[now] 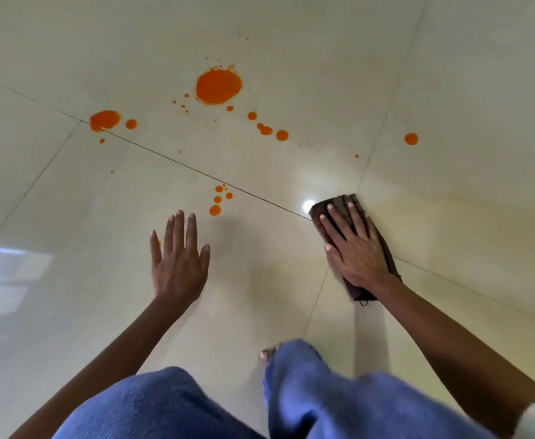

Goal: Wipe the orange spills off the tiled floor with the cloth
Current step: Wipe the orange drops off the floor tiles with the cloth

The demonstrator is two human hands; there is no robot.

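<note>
1. The tiled floor [449, 90] is glossy and pale. A slip is judged likely if wet orange is smeared thin across it rather than lifted.
2. The right hand [355, 248] is laid flat, fingers straight, pressing the folded dark cloth [339, 200] onto a grout crossing, well apart from every spill. With so narrow a fold, liquid could be pushed ahead instead of soaked up.
3. The left hand [179, 258] is released, fingers spread and holding nothing. Whether it touches the tile cannot be told.
4. The large pool [218, 86] is untouched. One pass may overload the cloth and leave streaks.
5. The blotch [104, 119] sits on a grout line [165, 156], where colour could be driven into the joint.
6. The drops [215, 210] lie just beyond the left fingertips and could be smudged by them. The lone dot [411, 138] might be missed.
</note>
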